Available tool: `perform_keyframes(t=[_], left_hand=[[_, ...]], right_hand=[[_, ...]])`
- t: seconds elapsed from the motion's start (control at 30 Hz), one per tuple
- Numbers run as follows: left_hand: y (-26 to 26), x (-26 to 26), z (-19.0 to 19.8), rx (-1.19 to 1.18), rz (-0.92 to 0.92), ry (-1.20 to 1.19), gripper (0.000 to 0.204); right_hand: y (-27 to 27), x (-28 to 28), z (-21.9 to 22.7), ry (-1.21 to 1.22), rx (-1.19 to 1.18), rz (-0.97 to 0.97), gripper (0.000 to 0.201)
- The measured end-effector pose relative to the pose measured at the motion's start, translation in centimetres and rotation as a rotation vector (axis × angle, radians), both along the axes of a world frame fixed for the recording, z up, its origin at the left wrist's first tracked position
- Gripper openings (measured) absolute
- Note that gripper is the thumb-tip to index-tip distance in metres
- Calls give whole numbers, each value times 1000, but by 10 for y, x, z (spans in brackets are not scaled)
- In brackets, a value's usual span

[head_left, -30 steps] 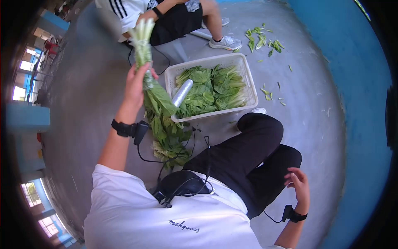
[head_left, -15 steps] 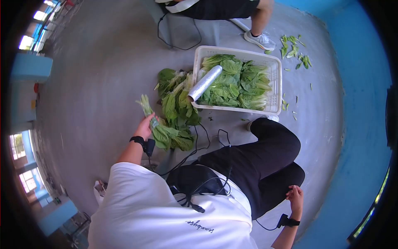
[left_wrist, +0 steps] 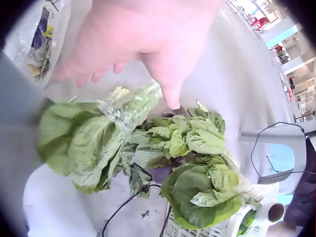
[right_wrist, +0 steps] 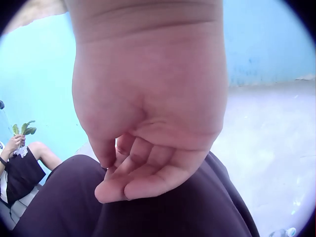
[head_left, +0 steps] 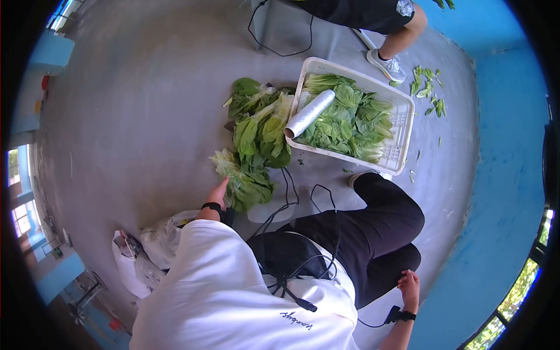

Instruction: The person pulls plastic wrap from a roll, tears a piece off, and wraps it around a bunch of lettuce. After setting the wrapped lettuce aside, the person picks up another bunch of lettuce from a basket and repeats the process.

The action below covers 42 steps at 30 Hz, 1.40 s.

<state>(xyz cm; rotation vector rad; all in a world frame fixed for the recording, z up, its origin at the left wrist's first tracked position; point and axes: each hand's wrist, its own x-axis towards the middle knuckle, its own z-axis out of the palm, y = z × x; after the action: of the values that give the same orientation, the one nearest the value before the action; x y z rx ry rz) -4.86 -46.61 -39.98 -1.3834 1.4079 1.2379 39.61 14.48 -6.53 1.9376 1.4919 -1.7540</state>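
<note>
We note, on the grey floor (head_left: 146, 116), a pile of leafy greens (head_left: 262, 131). Our white shirt (head_left: 233, 280) bears dark script, partly legible as "seanbys". The perforated white basket (head_left: 403, 131) holds further greens; a shiny cylindrical roll (head_left: 310, 114) spans its edge. The film-wrapped bundle (left_wrist: 131, 106) lies beside the pile. Our left grip (left_wrist: 143, 37) is apart, beside the bundle; our right grip (right_wrist: 153, 113) is empty, loosely curled.
</note>
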Motion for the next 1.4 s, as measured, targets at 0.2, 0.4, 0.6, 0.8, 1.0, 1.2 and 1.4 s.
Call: perform_keyframes(t=[0.2,0.4,0.6,0.8,1.0,1.2,1.4], left_hand=[[-54,15,-93,-48,159,144,74],[-17,-29,-8,-248,147,216,64],[40,-77,29,-152,94,375,43],[128,-130,50,49,-215,746,17],[278,-100,146,478,-947,714,17],[362,-26,121,781,-1357,585,23],[429,-35,115,740,-1476,604,21]], right_hand=[[-3,-10,6,-57,17,28,27],[-2,-10,5,-38,-10,14,25],[-3,-7,7,-47,-16,21,22],[16,13,-4,-190,41,410,35],[22,21,-7,-82,-191,156,28],[17,53,-8,94,-347,68,14],[11,68,-19,194,-315,56,13]])
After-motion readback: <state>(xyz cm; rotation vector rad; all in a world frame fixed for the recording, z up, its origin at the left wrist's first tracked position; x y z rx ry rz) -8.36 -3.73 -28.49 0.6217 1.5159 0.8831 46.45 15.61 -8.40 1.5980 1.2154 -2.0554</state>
